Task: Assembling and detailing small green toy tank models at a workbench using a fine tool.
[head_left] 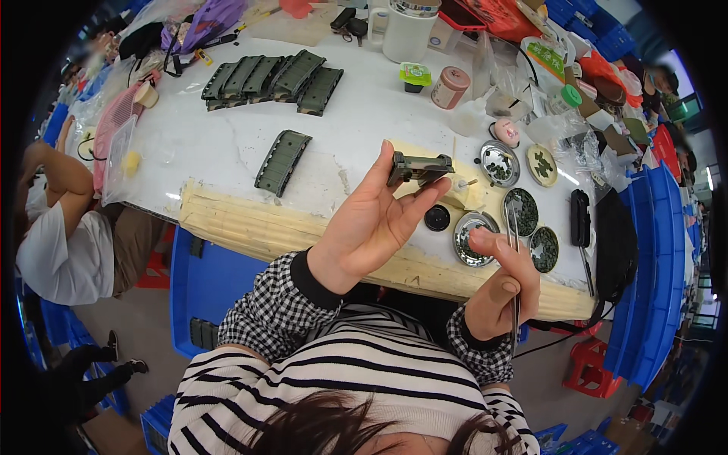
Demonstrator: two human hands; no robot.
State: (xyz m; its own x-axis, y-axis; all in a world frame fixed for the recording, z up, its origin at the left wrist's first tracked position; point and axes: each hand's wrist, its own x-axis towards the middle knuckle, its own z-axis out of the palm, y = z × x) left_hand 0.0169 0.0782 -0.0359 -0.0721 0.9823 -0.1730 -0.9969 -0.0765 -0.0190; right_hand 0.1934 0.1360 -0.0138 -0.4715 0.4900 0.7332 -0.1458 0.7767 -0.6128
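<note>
My left hand (371,224) is raised over the table's front edge, with its fingers closed on a dark green camouflage plastic housing (419,167). Tweezers (516,235) stand upright in my right hand (506,288), over round dishes of small dark green pieces. Those pieces fill one dish (521,212) beyond the tweezers and another (544,249) to their right. A metal dish (459,254) with similar pieces lies left of my right hand. The tweezers' tips appear over the filled far dish; whether they grip a piece is too small to tell.
One green housing (283,163) lies alone at left, with several more (269,80) grouped behind. A black round lid (437,218) is near the dishes. Farther back stand a pink jar (451,87) and a white jug (406,30). Another person (68,250) sits at left.
</note>
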